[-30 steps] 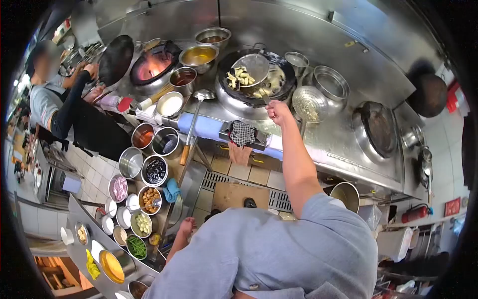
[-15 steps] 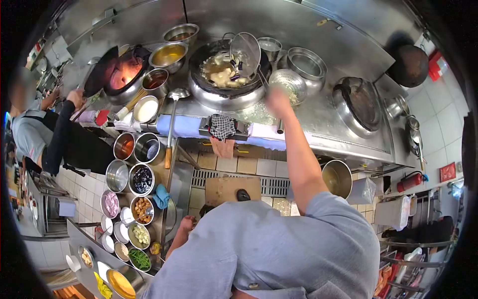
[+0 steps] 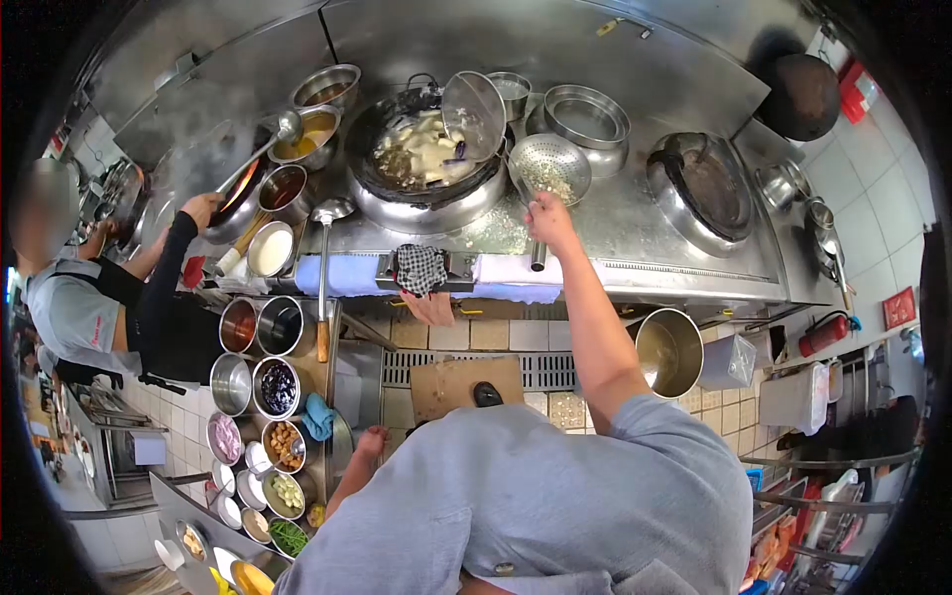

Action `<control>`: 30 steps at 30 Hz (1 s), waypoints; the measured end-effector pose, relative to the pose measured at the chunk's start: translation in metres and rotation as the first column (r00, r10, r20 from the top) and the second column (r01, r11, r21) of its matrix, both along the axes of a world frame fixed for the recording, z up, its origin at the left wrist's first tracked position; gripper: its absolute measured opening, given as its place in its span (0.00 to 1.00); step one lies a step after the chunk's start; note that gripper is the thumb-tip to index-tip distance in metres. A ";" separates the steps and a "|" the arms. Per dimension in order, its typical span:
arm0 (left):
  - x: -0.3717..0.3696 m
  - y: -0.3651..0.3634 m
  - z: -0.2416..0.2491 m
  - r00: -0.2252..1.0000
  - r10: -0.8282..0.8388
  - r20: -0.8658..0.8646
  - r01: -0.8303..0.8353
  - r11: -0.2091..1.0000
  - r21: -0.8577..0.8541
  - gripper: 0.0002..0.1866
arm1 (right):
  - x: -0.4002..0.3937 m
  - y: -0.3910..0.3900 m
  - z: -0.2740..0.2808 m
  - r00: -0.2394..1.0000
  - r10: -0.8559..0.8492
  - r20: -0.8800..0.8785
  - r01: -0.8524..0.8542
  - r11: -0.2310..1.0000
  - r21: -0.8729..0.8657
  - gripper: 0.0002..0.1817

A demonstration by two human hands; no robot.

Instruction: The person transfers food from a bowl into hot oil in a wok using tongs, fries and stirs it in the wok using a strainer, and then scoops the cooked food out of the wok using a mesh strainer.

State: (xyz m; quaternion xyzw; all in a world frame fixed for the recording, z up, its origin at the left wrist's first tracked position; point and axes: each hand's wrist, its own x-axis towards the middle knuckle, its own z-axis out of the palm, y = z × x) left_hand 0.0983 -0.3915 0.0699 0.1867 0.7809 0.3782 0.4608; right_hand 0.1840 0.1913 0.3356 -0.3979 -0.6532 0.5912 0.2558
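Observation:
My right hand is closed round the handle of a wire-mesh strainer. The strainer is tilted over the right side of a large wok, where pale pieces and a few dark purple ones sit in bubbling oil. Just beyond my fingers, a perforated skimmer with bits of food in it rests on the stove, its handle end pointing towards me. Down by my side hangs my left hand, fingers curled, with nothing visible in it.
A co-worker at the left holds a ladle over a bowl of yellow liquid. Another ladle lies across the counter edge. Ingredient bowls line the left side. A deep pot stands right of my arm.
The strainer stays tilted over the wok in my right hand while my view has shifted. The co-worker's raised wok has come down, and a ladle now reaches to the yellow liquid.

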 end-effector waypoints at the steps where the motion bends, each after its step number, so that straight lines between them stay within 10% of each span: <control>1: -0.003 0.006 0.000 0.999 0.019 0.046 -0.016 0.998 -0.054 0.09 | 0.004 0.001 0.004 1.000 0.004 -0.027 -0.004 1.000 -0.015 0.15; 12: 0.010 0.061 0.059 0.909 0.335 0.248 -0.297 0.938 -0.180 0.10 | 0.062 0.039 0.019 0.926 -0.036 -0.376 -0.144 0.886 -0.440 0.20; 15: 0.013 0.062 0.057 0.884 0.435 0.169 -0.439 0.898 -0.018 0.11 | 0.093 0.033 0.033 0.961 -0.136 -0.240 0.065 0.957 -0.284 0.20; 18: -0.018 0.063 0.053 0.856 0.341 -0.388 -0.345 0.937 0.061 0.13 | 0.121 0.029 0.021 0.980 -0.200 -0.014 0.200 0.972 0.121 0.20; 21: -0.047 0.103 0.132 0.526 0.110 -0.844 -0.299 0.952 -0.063 0.18 | 0.129 0.034 -0.037 0.899 -0.343 0.271 0.004 0.627 0.779 0.22; 25: -0.103 0.136 0.146 0.287 0.097 -0.953 -0.253 0.967 0.022 0.24 | 0.111 0.018 -0.074 0.860 -0.350 0.372 0.006 0.736 0.677 0.23; 30: -0.154 0.138 0.127 0.631 -0.015 -0.776 -0.364 0.877 -0.313 0.37 | 0.056 -0.021 -0.020 0.917 -0.281 0.283 0.038 0.767 0.640 0.21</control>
